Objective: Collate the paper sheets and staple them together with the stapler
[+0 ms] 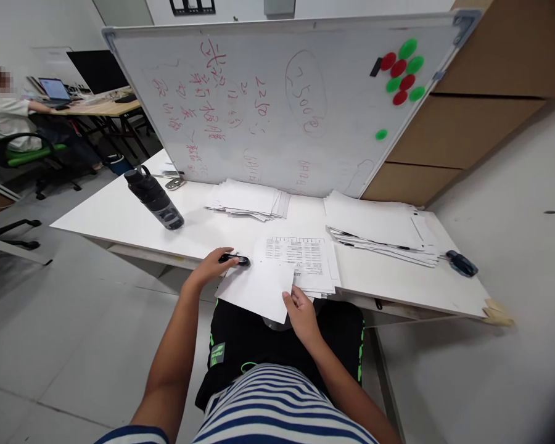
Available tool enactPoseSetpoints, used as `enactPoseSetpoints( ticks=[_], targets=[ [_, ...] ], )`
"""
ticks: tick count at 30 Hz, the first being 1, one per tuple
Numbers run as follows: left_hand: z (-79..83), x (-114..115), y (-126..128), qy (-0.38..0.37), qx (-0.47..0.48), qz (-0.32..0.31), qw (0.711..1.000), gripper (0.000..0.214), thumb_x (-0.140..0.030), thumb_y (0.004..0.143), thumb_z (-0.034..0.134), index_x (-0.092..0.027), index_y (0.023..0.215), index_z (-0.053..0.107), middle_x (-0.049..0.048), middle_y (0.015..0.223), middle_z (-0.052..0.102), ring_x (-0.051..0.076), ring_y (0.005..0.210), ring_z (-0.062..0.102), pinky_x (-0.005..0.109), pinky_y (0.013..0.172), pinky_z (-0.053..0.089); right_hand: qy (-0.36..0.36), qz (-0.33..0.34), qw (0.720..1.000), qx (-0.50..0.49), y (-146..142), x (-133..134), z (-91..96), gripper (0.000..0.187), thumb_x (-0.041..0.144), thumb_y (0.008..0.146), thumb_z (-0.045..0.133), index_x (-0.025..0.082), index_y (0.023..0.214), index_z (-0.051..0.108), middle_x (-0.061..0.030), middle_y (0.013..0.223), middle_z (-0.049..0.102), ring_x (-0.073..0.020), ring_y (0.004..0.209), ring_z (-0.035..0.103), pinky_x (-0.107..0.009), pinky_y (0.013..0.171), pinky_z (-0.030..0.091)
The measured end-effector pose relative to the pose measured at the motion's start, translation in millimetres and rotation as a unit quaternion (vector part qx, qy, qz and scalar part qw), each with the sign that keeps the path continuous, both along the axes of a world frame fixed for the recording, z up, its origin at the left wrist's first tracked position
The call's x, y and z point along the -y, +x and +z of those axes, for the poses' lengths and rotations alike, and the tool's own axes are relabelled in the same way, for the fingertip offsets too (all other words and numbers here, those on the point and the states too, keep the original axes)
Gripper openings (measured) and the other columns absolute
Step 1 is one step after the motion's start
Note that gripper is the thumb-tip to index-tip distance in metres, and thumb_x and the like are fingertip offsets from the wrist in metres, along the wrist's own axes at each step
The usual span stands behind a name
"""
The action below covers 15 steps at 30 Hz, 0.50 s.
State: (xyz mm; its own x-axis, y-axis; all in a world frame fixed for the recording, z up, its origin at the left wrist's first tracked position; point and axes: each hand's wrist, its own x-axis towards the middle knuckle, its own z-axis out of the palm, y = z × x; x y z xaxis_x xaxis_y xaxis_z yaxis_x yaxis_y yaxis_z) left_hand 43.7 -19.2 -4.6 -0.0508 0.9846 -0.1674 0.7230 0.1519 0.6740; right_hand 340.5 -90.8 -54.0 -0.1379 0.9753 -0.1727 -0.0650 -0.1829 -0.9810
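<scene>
My left hand [211,266] is closed around a small black stapler [243,261] at the far left corner of a white sheet of paper [259,288]. Whether the stapler's jaws are round the paper I cannot tell. That sheet overhangs the table's front edge above my lap. My right hand [302,313] pinches its right edge between thumb and fingers. Partly beneath it lies a pile of printed pages [308,259], its text upside down to me. Behind the pile rests a stack of white papers [245,198], and a larger paper stack [374,222] lies to the right.
A whiteboard [268,111] with red writing and magnets leans along the back of the white table [120,209]. On the left stands a dark bottle [156,198]. A dark object [462,264] sits near the right end. Someone sits at a desk [106,108] far left.
</scene>
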Motion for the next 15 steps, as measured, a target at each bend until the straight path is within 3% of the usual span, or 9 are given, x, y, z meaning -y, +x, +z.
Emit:
enactPoseSetpoints(
  ticks=[3, 6, 11, 15],
  targets=[
    [15.3, -15, 11, 0.016, -0.033, 0.034, 0.999, 0.063, -0.069, 0.089, 0.04, -0.025, 0.129, 0.06, 0.0089, 0.137, 0.06, 0.029, 0.127, 0.055, 0.039, 0.102, 0.045, -0.005, -0.01, 1.0, 0.003, 1, 0, 1.6, 0.056, 0.054, 0.088, 0.059, 0.017, 0.13, 0.059, -0.009, 0.099, 0.076, -0.0259, 0.091, 0.07, -0.039, 0.086, 0.055],
    [19.2, -37, 29, 0.064, -0.103, 0.035, 0.992, 0.059, -0.064, 0.093, 0.035, -0.023, 0.124, 0.063, 0.01, 0.133, 0.063, 0.029, 0.128, 0.053, 0.044, 0.109, 0.038, -0.013, -0.031, 0.999, 0.029, 3, 1, 5.3, 0.064, 0.054, 0.087, 0.059, 0.014, 0.137, 0.052, -0.005, 0.08, 0.073, -0.0234, 0.077, 0.069, -0.036, 0.075, 0.055],
    [2.0, -64, 51, 0.098, -0.168, 0.052, 0.98, 0.05, -0.057, 0.097, 0.032, -0.026, 0.121, 0.064, 0.0099, 0.137, 0.06, 0.033, 0.143, 0.035, 0.057, 0.115, 0.021, -0.022, -0.027, 0.999, 0.041, 8, 4, 9.0, 0.075, 0.056, 0.088, 0.057, 0.015, 0.147, 0.037, 0.0042, 0.058, 0.059, -0.0166, 0.049, 0.055, -0.029, 0.051, 0.047],
    [-11.8, -67, 55, 0.07, -0.17, 0.056, 0.981, 0.056, -0.059, 0.096, 0.031, -0.021, 0.124, 0.062, 0.0149, 0.133, 0.061, 0.033, 0.135, 0.044, 0.051, 0.106, 0.037, -0.029, -0.037, 0.998, 0.038, 9, 9, 3.9, 0.069, 0.058, 0.087, 0.057, 0.017, 0.14, 0.043, 0.0059, 0.056, 0.056, -0.0159, 0.05, 0.054, -0.028, 0.052, 0.045]
  ],
)
